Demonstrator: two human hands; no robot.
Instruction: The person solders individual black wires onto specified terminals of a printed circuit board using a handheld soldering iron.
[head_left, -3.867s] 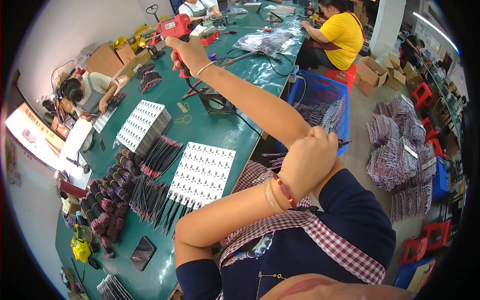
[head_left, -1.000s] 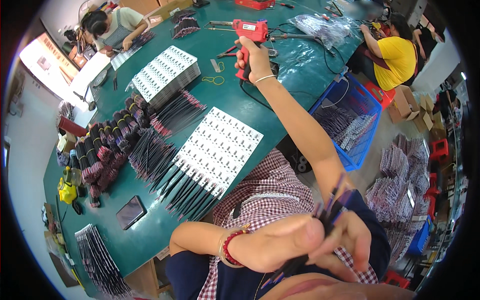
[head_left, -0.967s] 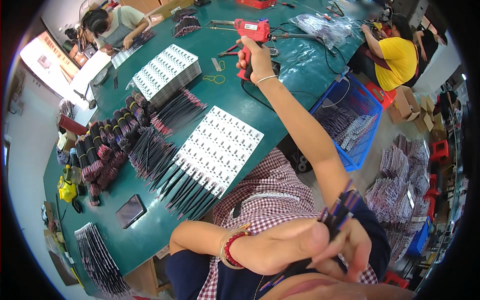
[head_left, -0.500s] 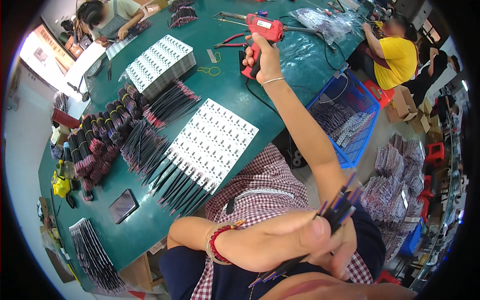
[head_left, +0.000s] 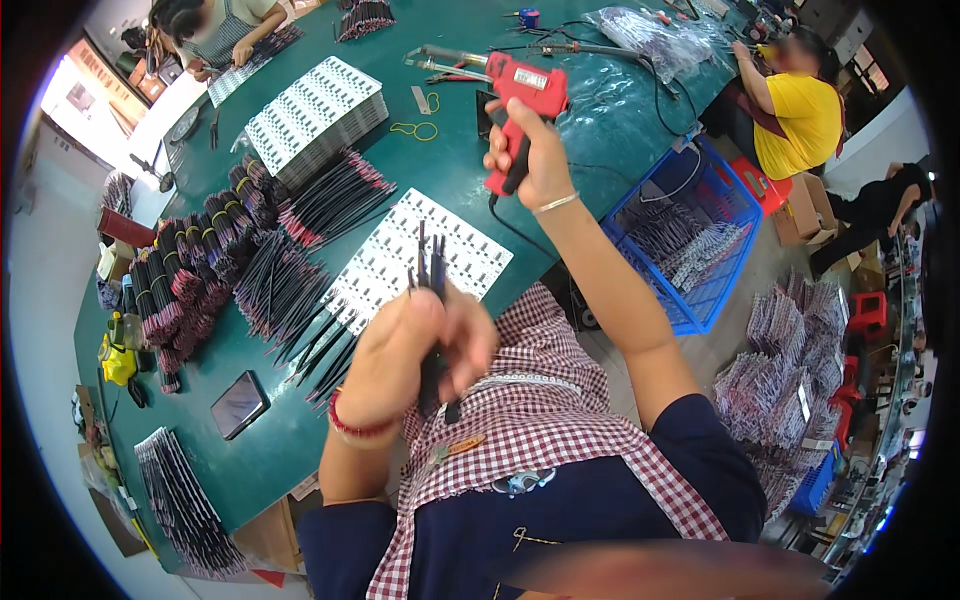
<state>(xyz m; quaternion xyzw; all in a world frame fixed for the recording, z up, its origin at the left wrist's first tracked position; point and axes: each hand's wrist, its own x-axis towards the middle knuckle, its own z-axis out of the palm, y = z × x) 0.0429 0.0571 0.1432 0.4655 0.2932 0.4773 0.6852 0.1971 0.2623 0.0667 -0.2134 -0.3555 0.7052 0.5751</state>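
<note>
My left hand (head_left: 415,345) is closed round a small bunch of dark wires (head_left: 432,262), their ends poking up above the fingers. It hovers over the near edge of a white circuit board panel (head_left: 470,240) on the table. Several black wires (head_left: 325,345) lie along that panel's lower left side. In my right hand (head_left: 538,160) is a red soldering gun (head_left: 530,88), gripped by its handle, its metal tip pointing left. Loose black wires (head_left: 285,290) lie left of the panel, and more with red ends (head_left: 340,205) above it.
A stack of white panels (head_left: 315,115) stands on the green table (head_left: 300,410), near bundled wires (head_left: 195,260) and a phone (head_left: 240,404). A blue crate (head_left: 715,300) is at the right. Co-workers sit at the far left and in a yellow shirt (head_left: 800,125) at the right.
My left hand has swung with the wires from low right, near my chest, to above the panel's near edge. My right hand has drawn the soldering gun slightly nearer.
</note>
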